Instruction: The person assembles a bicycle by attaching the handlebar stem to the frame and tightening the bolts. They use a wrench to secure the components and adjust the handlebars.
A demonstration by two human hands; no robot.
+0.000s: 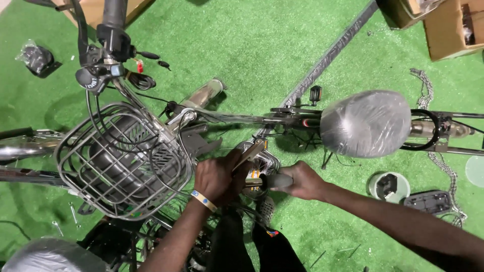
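Green artificial turf (262,45) covers the floor, and a partly built bicycle lies across the middle of the frame. Its wire basket (123,158) sits at centre left, the handlebar grip with its controls (108,45) at upper left, and the saddle (365,123), wrapped in clear plastic, at centre right.

Low in the centre, the left hand (217,179) is curled shut around a part at the crank area (259,161), though the fingers hide exactly what it grasps. Just beside it, the right hand (300,181) is closed around the grey handle of a tool (275,181), whose tip points toward the left hand.

Judging by the layout, the build looks midway: basket, bars and saddle are mounted, yet one loose chain (428,95) lies on the turf at right, and one dark flat part (428,201) and one round white piece (388,186) wait at lower right. Two cardboard boxes (448,25) stand at upper right, and one small bag of parts (35,58) lies at upper left. Another plastic-wrapped rounded shape (50,257) shows at lower left.
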